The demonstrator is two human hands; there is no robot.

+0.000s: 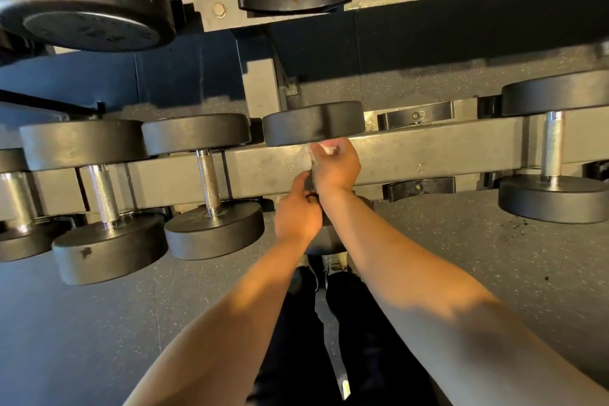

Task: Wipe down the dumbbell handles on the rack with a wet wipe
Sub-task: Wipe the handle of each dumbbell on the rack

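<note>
The step in hand was the wiping of one handle, mid-row. Well left of the hands, three other dumbbells (214, 227) lay across the rack (445, 148), their knurled steel bars bare and dry-looking, with nothing to show whether they had been done. The left hand (298, 211) sat just nearer the person than the right, at the near end of the bar, thumb raised toward the wipe and fingers curled under; whether it gripped the bar, a corner of the wipe or only steadied the weight could not be told. The right hand (334, 168) was closed round the handle with the wipe (309, 156) bunched beneath its fingers, a pale crumpled edge showing at the far end, hard against the inner face of the dumbbell (313, 123). The handle itself was hidden under that hand, and the near head was mostly hidden behind the forearms. The next move probably called for a twist and a draw along the bar toward the near head, keeping the damp cloth wrapped all round. Just right of the hands two cradles (417, 115) stood empty, and well beyond them another dumbbell (553, 145) showed a smoother, shinier bar, apparently awaiting its turn.
</note>
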